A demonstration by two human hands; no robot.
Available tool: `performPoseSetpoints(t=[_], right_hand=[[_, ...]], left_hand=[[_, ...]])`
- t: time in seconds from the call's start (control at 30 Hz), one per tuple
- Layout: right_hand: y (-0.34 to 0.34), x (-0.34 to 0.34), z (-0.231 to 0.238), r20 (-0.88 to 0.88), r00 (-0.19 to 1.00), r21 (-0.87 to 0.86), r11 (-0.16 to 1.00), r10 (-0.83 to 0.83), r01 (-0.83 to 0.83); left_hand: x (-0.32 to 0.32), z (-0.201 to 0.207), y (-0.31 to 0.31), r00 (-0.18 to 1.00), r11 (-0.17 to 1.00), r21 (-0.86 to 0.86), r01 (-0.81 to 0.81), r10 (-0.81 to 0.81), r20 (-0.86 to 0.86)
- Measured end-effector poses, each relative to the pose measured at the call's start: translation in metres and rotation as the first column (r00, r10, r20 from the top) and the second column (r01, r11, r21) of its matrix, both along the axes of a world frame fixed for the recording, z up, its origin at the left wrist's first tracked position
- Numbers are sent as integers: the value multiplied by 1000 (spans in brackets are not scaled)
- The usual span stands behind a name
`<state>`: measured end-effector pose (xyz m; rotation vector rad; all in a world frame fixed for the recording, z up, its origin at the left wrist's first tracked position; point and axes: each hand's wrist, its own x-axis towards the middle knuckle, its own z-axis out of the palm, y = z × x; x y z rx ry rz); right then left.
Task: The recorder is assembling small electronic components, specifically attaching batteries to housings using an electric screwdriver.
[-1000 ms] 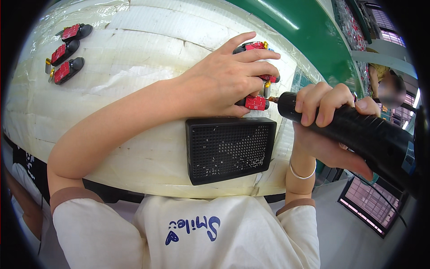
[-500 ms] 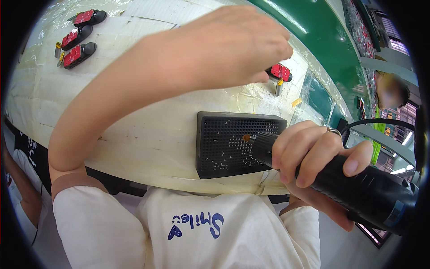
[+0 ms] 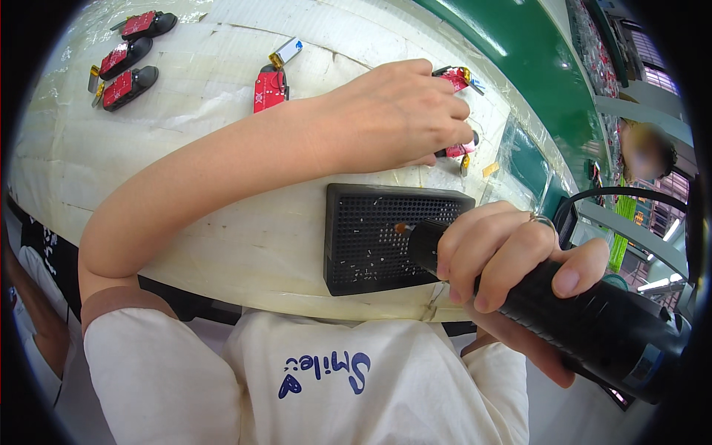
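My right hand (image 3: 519,267) is wrapped round a black electric screwdriver (image 3: 593,319). Its tip, with a small orange-brown piece at the end, hangs over a black perforated screw tray (image 3: 348,278). Small silvery screws stand in some holes and lie loose on top. Beyond the tray my left hand (image 3: 408,115) curls down, its fingertips closed at a small black device with a red circuit board (image 3: 461,148) and a dangling battery; the grip itself is partly hidden. A second such device (image 3: 454,78) lies just past the knuckles. Another red-board device (image 3: 271,89) with a silver battery sits behind my wrist.
Several more red-board devices (image 3: 127,87) lie at the far left. The work surface (image 3: 215,230) is covered with pale taped sheeting; a green strip (image 3: 512,67) runs along its far right. A black cable (image 3: 630,191) arches behind the screwdriver. Other people sit at the left and far right.
My left hand has come nearer, and the device at its fingertips has shifted nearer too. Devices formerly behind the hand now show. The screwdriver has moved slightly left over the tray.
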<state>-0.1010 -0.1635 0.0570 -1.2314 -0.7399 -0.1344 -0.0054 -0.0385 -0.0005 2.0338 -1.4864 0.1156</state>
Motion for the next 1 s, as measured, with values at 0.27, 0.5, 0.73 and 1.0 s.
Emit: performPoseSetpoints(t=[0.27,0.5,0.73,1.0], right_hand=[[-19,3,32,90,995,-27,999,42,-39],[-30,15,20,98,987,-144,980,-126,140],[-37,22,10,80,991,-172,978,-107,119],[-39,20,9,54,994,-184,978,-94,103]], left_hand=[[6,-2,3,974,982,-35,187,-190,-120],[6,-3,3,978,984,-9,177,-177,-108],[7,-3,4,977,981,-20,193,-194,-92],[7,2,4,971,979,21,203,-199,-130]])
